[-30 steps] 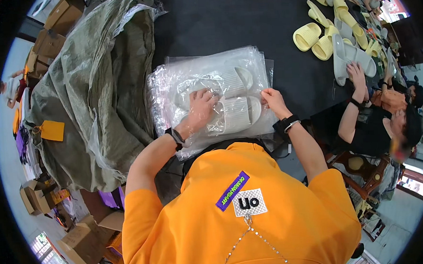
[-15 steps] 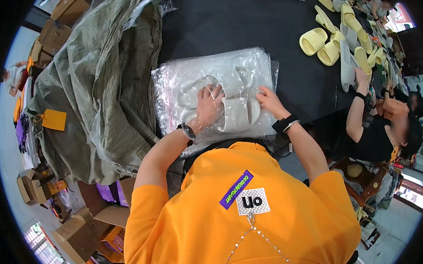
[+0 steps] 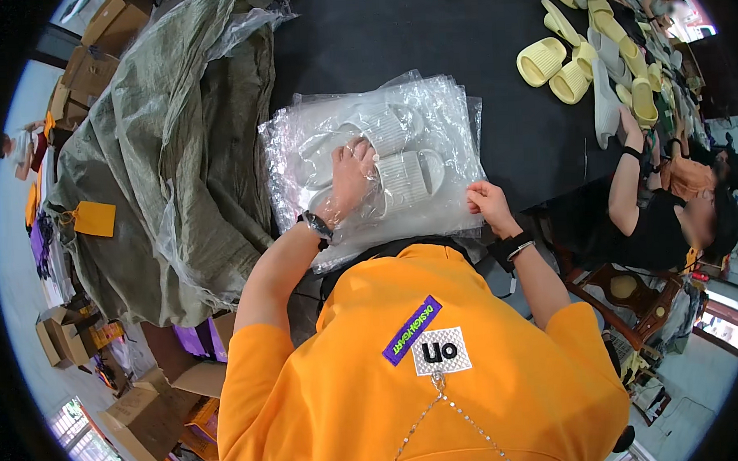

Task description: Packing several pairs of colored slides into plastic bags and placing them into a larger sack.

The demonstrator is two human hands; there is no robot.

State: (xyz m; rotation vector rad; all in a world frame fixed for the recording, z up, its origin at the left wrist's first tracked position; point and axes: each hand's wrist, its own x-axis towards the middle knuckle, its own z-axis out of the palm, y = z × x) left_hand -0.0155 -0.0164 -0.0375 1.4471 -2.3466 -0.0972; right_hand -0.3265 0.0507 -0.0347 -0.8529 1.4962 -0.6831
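Observation:
A pair of pale grey ribbed slippers lies inside a clear plastic bag, on top of a stack of similar clear bags. My left hand rests on the bag over the slippers, its fingers laid forward and slightly bent. At the right edge of the stack, my right hand is closed in a pinch. Whatever sits between its fingertips is too small to make out. The slippers are partly covered by my left hand and by glare on the plastic.
Left of the stack bulges a large grey-green woven sack with a yellow tag. Yellow slippers and grey ones lie at the dark table's far right, where another person's hand touches a grey slipper. Cardboard boxes stand lower left.
My right hand has drawn toward me and slightly right, from beside the slippers to the stack's edge. The bagged slippers have shifted slightly left and tilted. My left hand stays on the bag.

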